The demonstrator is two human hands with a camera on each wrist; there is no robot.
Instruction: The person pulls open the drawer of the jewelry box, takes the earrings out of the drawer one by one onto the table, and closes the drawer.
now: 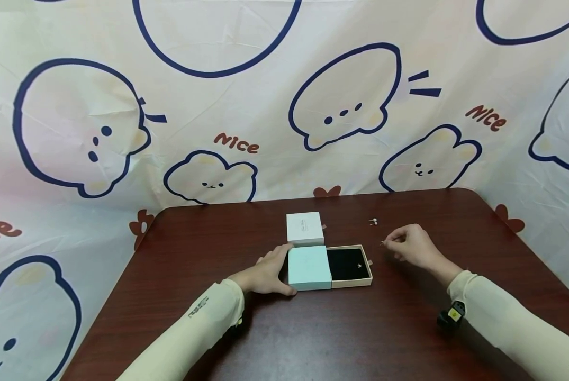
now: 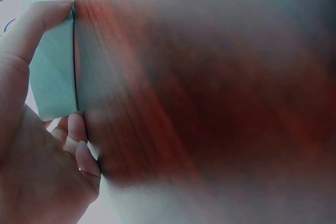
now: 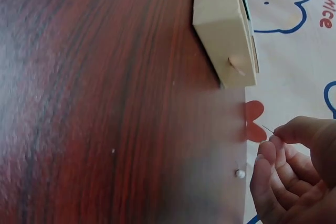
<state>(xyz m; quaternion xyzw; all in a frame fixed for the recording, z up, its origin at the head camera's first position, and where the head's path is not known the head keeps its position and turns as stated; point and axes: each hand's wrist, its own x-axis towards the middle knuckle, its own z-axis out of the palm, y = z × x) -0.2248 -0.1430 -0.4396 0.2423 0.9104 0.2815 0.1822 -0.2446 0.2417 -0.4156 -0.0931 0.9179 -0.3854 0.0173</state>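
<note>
Pinching pin-like piece (image 3: 268,129), right hand (image 1: 414,246) grip nearly closed, left hand (image 1: 264,273) grip part-spread, holding teal box (image 1: 308,267), drawer (image 1: 351,283) out toward right edge of desk (image 1: 289,338), white box (image 1: 305,227) nearer far edge.

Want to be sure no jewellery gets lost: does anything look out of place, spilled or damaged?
Only the small white pieces stand out: they lie loose on the table, beyond the open drawer, where they could perhaps roll away. Nothing looks spilled or damaged.
</note>
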